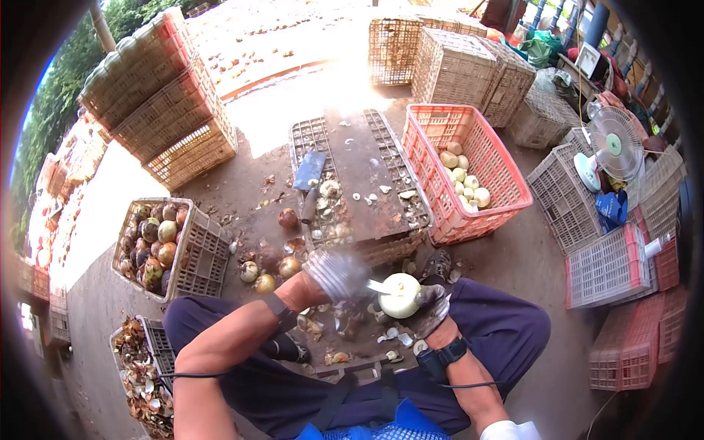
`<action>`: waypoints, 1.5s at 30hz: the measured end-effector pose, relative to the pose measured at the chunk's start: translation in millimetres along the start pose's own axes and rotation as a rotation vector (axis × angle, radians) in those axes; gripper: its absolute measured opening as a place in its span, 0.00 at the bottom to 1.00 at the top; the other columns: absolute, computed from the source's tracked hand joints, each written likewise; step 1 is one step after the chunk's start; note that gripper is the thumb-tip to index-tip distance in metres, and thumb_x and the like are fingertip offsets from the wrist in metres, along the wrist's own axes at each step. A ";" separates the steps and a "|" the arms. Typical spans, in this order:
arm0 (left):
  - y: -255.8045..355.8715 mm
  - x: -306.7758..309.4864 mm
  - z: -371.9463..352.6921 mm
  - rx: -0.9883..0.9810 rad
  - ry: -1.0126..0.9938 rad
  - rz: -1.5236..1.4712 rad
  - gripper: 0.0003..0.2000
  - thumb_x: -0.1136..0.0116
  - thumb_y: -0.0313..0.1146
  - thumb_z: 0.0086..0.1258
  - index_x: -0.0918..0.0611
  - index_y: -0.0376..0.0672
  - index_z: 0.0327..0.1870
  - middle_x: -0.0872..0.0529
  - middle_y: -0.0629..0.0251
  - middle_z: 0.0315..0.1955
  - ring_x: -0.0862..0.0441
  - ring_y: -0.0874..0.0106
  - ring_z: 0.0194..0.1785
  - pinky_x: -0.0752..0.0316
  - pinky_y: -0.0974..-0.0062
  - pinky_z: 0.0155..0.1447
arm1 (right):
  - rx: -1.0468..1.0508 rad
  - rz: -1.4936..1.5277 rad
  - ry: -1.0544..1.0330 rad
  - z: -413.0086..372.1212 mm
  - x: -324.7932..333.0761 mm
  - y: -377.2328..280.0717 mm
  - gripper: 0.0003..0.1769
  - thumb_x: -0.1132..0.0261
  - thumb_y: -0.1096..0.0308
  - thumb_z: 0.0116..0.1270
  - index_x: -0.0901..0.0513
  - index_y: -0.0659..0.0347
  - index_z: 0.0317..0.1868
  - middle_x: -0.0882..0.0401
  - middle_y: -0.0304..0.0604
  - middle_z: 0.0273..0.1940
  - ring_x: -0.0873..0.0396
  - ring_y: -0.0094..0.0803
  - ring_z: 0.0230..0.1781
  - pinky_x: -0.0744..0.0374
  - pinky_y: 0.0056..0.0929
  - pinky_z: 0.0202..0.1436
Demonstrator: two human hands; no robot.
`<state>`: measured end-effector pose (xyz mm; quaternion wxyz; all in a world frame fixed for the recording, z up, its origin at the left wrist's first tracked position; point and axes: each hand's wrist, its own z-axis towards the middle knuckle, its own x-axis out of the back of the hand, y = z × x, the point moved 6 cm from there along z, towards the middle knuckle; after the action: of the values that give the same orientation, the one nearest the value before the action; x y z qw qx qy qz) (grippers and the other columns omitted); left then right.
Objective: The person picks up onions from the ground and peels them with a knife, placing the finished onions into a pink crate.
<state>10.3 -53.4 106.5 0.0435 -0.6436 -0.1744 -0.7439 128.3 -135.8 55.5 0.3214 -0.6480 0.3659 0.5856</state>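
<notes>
My right hand (pixel 434 304), in a dirty grey glove, is wrapped round a peeled white coconut (pixel 400 296) between my knees. Smeared by motion, my gloved left hand (pixel 339 276) grips a knife whose short pale blade (pixel 380 287) touches the coconut's upper left side; its handle is hidden in the glove. Ahead stands a low bench board (pixel 359 172) laid over a crate. A cleaver (pixel 311 172) with a bluish blade lies on its left side. Brown coconuts (pixel 289 267) sit on the ground near my left hand.
A red crate (pixel 469 224) holding peeled coconuts stands right of the bench. At left are a crate (pixel 209 253) of unpeeled coconuts and one full of shell scraps (pixel 143 381). Crate stacks (pixel 165 95), a fan (pixel 614 143) and white shell pieces (pixel 396 336) surround me.
</notes>
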 end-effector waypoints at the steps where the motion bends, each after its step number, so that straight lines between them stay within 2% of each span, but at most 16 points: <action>1: 0.7 0.1 -2.9 -0.049 0.021 0.024 0.06 0.46 0.31 0.62 0.21 0.40 0.36 0.20 0.57 0.24 0.18 0.60 0.30 0.22 0.63 0.34 | -0.061 0.057 -0.018 -0.2 -9.9 5.4 0.43 0.32 0.66 0.45 0.33 0.76 0.63 0.30 0.71 0.59 0.26 0.68 0.55 0.24 0.68 0.56; 6: 11.3 8.2 -12.6 -0.212 0.089 0.108 0.05 0.45 0.28 0.60 0.22 0.41 0.35 0.21 0.59 0.25 0.19 0.61 0.29 0.22 0.64 0.33 | -0.096 0.120 0.074 -7.8 16.1 11.8 0.43 0.30 0.64 0.46 0.32 0.76 0.63 0.29 0.73 0.58 0.24 0.69 0.53 0.22 0.70 0.50; 9: 10.2 5.9 -15.0 -0.118 0.071 -0.065 0.06 0.43 0.29 0.58 0.21 0.41 0.35 0.20 0.57 0.25 0.19 0.59 0.29 0.23 0.64 0.31 | -0.046 -0.990 0.239 -18.3 76.5 -1.3 0.43 0.31 0.65 0.44 0.31 0.77 0.61 0.27 0.72 0.55 0.25 0.72 0.51 0.21 0.69 0.49; 11: 7.2 -4.8 -22.4 0.086 -0.028 -0.112 0.06 0.42 0.30 0.57 0.21 0.41 0.35 0.20 0.56 0.26 0.18 0.57 0.29 0.24 0.62 0.30 | -0.039 -1.009 0.238 -17.0 83.6 -0.1 0.43 0.31 0.65 0.44 0.31 0.78 0.61 0.26 0.72 0.55 0.25 0.73 0.51 0.21 0.68 0.49; 12: 8.3 -11.8 -28.4 0.187 -0.076 -0.133 0.07 0.41 0.30 0.56 0.20 0.41 0.35 0.19 0.55 0.26 0.18 0.56 0.29 0.25 0.61 0.29 | -0.060 -0.517 0.181 -15.0 84.5 5.3 0.42 0.32 0.65 0.44 0.31 0.78 0.61 0.26 0.72 0.54 0.25 0.74 0.51 0.21 0.68 0.49; 14: 6.8 -48.6 -38.7 0.325 -0.204 -0.243 0.06 0.41 0.32 0.58 0.20 0.42 0.34 0.18 0.53 0.28 0.20 0.51 0.28 0.26 0.59 0.28 | -0.061 -0.481 0.166 -11.7 78.9 7.1 0.42 0.33 0.65 0.44 0.31 0.78 0.61 0.26 0.72 0.54 0.25 0.74 0.51 0.21 0.68 0.49; 15: 10.9 -55.6 -42.4 0.339 -0.180 -0.307 0.06 0.40 0.32 0.60 0.20 0.43 0.35 0.17 0.57 0.29 0.19 0.56 0.27 0.26 0.62 0.28 | -0.049 -0.936 0.212 -10.0 75.5 4.4 0.42 0.33 0.65 0.45 0.31 0.78 0.61 0.25 0.72 0.54 0.25 0.75 0.50 0.21 0.68 0.49; 18: 1.8 -125.8 -64.2 0.463 -0.124 -0.695 0.13 0.35 0.38 0.57 0.18 0.43 0.41 0.15 0.56 0.27 0.18 0.58 0.28 0.24 0.62 0.31 | -0.097 -0.022 0.094 -12.6 82.3 10.8 0.39 0.35 0.63 0.51 0.32 0.72 0.63 0.25 0.65 0.55 0.25 0.65 0.53 0.22 0.58 0.55; 19: 2.2 -128.3 -63.8 0.481 -0.106 -0.770 0.15 0.34 0.39 0.57 0.17 0.42 0.42 0.15 0.55 0.26 0.18 0.58 0.28 0.24 0.61 0.32 | -0.100 -0.054 0.057 -12.7 70.2 11.6 0.36 0.36 0.62 0.54 0.32 0.68 0.64 0.25 0.58 0.57 0.24 0.53 0.55 0.23 0.49 0.59; 21: 16.7 -99.5 -52.6 0.483 -0.066 -0.832 0.16 0.34 0.40 0.56 0.17 0.41 0.42 0.16 0.54 0.24 0.18 0.58 0.27 0.24 0.62 0.32 | -0.095 -0.001 0.008 -11.2 56.4 13.4 0.37 0.36 0.61 0.55 0.32 0.66 0.65 0.25 0.57 0.58 0.24 0.53 0.55 0.23 0.49 0.59; 24: 32.4 -82.7 -42.7 0.500 0.032 -0.952 0.14 0.35 0.38 0.57 0.18 0.39 0.39 0.17 0.53 0.21 0.20 0.60 0.23 0.25 0.64 0.30 | -0.086 0.186 -0.019 -10.2 42.5 17.6 0.42 0.36 0.61 0.50 0.34 0.70 0.66 0.26 0.69 0.56 0.26 0.73 0.53 0.21 0.68 0.50; 26: 35.1 -87.4 -45.7 0.501 0.105 -0.980 0.13 0.35 0.38 0.57 0.18 0.39 0.37 0.18 0.53 0.21 0.22 0.62 0.22 0.25 0.65 0.30 | -0.101 0.207 -0.027 -12.4 28.3 18.4 0.42 0.37 0.61 0.50 0.34 0.70 0.66 0.26 0.68 0.56 0.26 0.71 0.54 0.21 0.67 0.50; 30: 23.0 -118.3 -50.3 0.435 0.223 -0.891 0.11 0.35 0.37 0.58 0.18 0.39 0.34 0.19 0.57 0.20 0.24 0.70 0.21 0.26 0.69 0.29 | -0.105 0.164 0.013 -15.3 44.4 12.4 0.42 0.37 0.61 0.49 0.34 0.71 0.66 0.26 0.67 0.57 0.25 0.68 0.55 0.23 0.69 0.51; 38: 30.8 -67.3 -54.3 0.854 -0.066 -1.159 0.10 0.30 0.32 0.58 0.17 0.38 0.36 0.20 0.72 0.20 0.26 0.82 0.21 0.33 0.77 0.22 | -0.062 0.063 0.052 -10.9 40.9 9.6 0.40 0.35 0.67 0.47 0.31 0.71 0.64 0.24 0.64 0.55 0.22 0.62 0.53 0.22 0.62 0.56; 43: 5.3 -53.9 -68.6 1.023 0.150 -1.422 0.10 0.30 0.28 0.59 0.18 0.36 0.37 0.16 0.66 0.22 0.23 0.82 0.21 0.34 0.82 0.21 | 0.189 -0.958 0.328 -12.4 74.5 -16.7 0.37 0.33 0.76 0.43 0.27 0.72 0.59 0.19 0.60 0.49 0.19 0.51 0.50 0.20 0.47 0.57; 45: 5.1 -46.4 -67.3 1.034 0.170 -1.377 0.09 0.30 0.27 0.59 0.18 0.36 0.37 0.17 0.67 0.22 0.24 0.82 0.22 0.33 0.82 0.23 | 0.211 -0.911 0.335 -14.5 77.2 -22.3 0.36 0.33 0.78 0.42 0.26 0.72 0.58 0.19 0.59 0.48 0.18 0.49 0.50 0.19 0.44 0.58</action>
<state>-43.9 -86.8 55.0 -0.1166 -0.2365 -0.8380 -0.4777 158.4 -143.9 -19.9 0.5453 -0.7912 0.1494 0.2331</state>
